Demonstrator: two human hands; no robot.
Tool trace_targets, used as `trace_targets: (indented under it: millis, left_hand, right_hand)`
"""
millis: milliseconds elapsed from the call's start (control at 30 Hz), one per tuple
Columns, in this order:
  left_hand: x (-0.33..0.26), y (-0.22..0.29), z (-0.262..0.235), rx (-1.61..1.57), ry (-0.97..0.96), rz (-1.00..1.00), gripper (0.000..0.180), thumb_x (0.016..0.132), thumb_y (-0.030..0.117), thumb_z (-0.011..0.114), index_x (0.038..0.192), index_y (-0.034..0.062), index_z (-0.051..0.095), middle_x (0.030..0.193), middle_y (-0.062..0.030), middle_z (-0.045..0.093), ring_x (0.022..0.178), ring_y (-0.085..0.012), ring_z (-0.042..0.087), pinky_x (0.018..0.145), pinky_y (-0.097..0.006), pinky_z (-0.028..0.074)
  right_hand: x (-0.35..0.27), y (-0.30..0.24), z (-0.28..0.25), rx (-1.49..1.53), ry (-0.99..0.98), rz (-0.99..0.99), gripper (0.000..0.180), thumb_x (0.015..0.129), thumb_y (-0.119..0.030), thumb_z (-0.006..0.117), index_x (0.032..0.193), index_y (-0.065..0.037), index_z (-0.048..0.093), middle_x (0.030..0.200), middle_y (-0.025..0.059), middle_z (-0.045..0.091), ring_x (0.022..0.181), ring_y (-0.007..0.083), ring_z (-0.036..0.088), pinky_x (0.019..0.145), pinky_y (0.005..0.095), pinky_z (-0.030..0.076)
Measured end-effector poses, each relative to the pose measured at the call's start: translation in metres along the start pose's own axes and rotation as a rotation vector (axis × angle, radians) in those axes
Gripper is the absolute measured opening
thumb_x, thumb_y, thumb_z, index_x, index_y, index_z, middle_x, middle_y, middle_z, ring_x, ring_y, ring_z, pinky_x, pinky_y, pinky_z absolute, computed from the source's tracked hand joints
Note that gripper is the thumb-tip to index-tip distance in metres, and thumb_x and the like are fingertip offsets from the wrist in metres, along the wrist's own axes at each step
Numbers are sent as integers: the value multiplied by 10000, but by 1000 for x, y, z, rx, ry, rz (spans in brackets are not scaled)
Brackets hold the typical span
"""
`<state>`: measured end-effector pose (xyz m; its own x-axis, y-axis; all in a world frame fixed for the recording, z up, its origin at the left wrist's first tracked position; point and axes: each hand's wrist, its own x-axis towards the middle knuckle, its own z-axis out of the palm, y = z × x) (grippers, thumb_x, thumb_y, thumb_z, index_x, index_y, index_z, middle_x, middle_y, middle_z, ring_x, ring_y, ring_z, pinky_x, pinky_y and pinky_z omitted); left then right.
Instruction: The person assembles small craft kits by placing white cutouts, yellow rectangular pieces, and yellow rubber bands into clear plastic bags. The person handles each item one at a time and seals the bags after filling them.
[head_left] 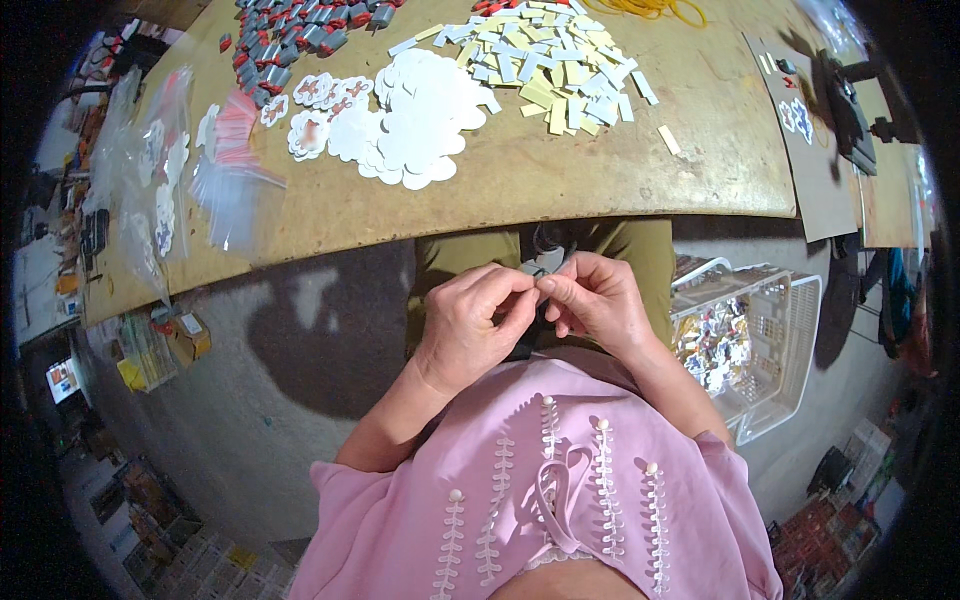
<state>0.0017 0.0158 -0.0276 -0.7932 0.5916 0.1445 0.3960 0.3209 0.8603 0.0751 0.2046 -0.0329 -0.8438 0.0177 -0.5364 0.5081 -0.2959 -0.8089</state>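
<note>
My left hand (468, 322) and my right hand (598, 300) meet above my lap, just off the table's front edge. Both are closed in a pinch, thumbs against forefingers, with the fingertips nearly touching. Between them is a small dark piece (539, 273), mostly covered by the fingers, so its kind cannot be told. On the table (600, 185) beyond lie a stack of white scalloped cards (420, 115), several printed cards (310, 130), a heap of pale yellow and whitish strips (570, 75), and a pile of small grey and red pieces (300, 35).
Clear plastic bags (230, 200) with pink edges lie at the table's left. A grey board (815, 190) with a dark stand (850, 115) is at the right. Beside my right knee stands a white plastic basket (790, 350) filled with small packets. Yellow cord (655, 10) lies at the far edge.
</note>
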Motion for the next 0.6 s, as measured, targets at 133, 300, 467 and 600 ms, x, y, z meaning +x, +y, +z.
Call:
trace_targets:
  millis: [133,300,467,600]
  left_hand:
    - [-2,-2,3,103,54,-39,151,876,48,796,1001,81,718,798,-81,704,662,-262,707,598,-381,567]
    - [3,-4,-1,167,115,129,214,877,37,761,1071,108,708,799,-79,704,699,-300,719,609,-415,577]
    - [1,2,-19,269,-144,256,92,886,95,758,926,101,675,803,-61,621,751,-270,671,655,-409,566]
    - [-6,-9,-26,288,-134,309,123,879,94,783,954,79,686,854,-44,625,796,-248,657,674,-397,556]
  right_hand:
    - [0,3,-2,-34,-66,12,275,1051,-253,757,910,-37,662,703,11,687,554,63,620,472,219,464]
    - [-5,-4,5,-106,-44,123,267,1081,-240,710,930,-25,663,718,20,678,571,90,636,505,244,508]
    - [1,-2,-11,-126,28,92,288,1108,-273,637,975,-25,698,778,51,705,590,112,662,522,251,528]
    - [-6,-11,2,-728,302,-629,150,983,-146,773,1059,-29,719,953,95,733,698,187,721,600,319,580]
